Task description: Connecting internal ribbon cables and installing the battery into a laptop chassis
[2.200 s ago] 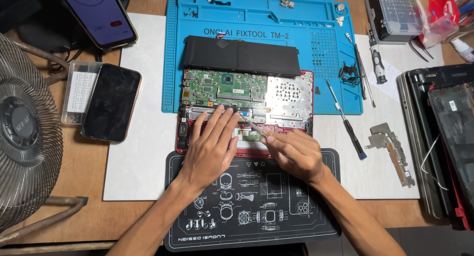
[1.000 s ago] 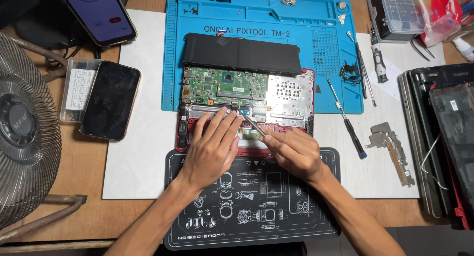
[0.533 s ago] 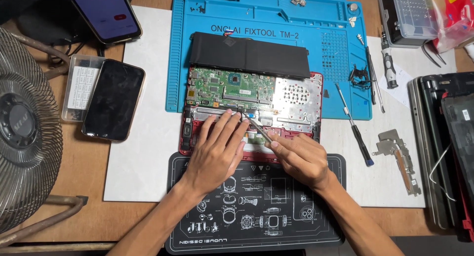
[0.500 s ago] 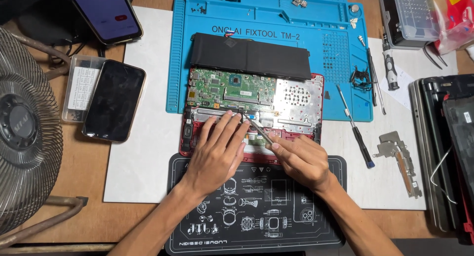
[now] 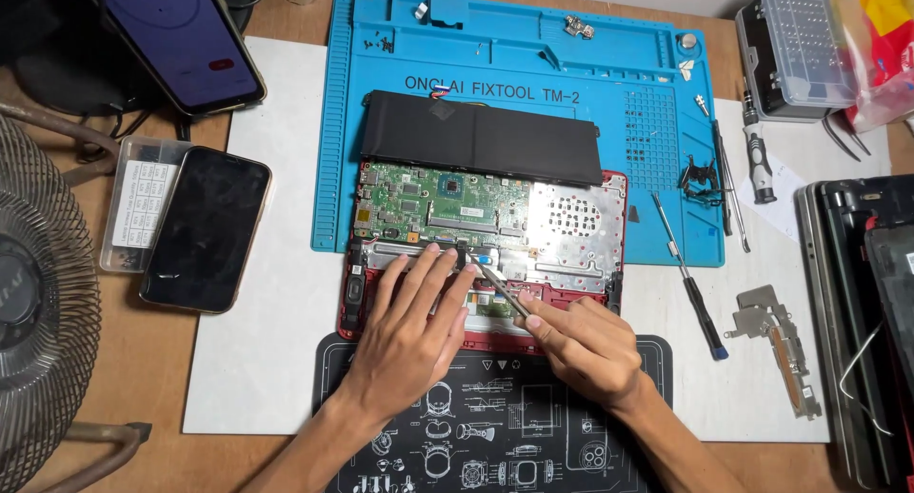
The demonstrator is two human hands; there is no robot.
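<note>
Red-shelled opened laptop [image 5: 609, 184] on the blue mat's [image 5: 333, 122] near edge, green board and black battery [image 5: 476, 136] bared. Left hand [image 5: 411, 336] flat across its lower half, fingers slightly spread. Right hand [image 5: 586, 345] pinching a thin metal tool [image 5: 497, 288], tip touching the board's edge.

Wooden table [image 5: 286, 12] carrying a white sheet [image 5: 276, 360] at centre, a dark phone [image 5: 207, 228] and fan [image 5: 43, 331] left, stacked laptop shells [image 5: 857, 341] right
</note>
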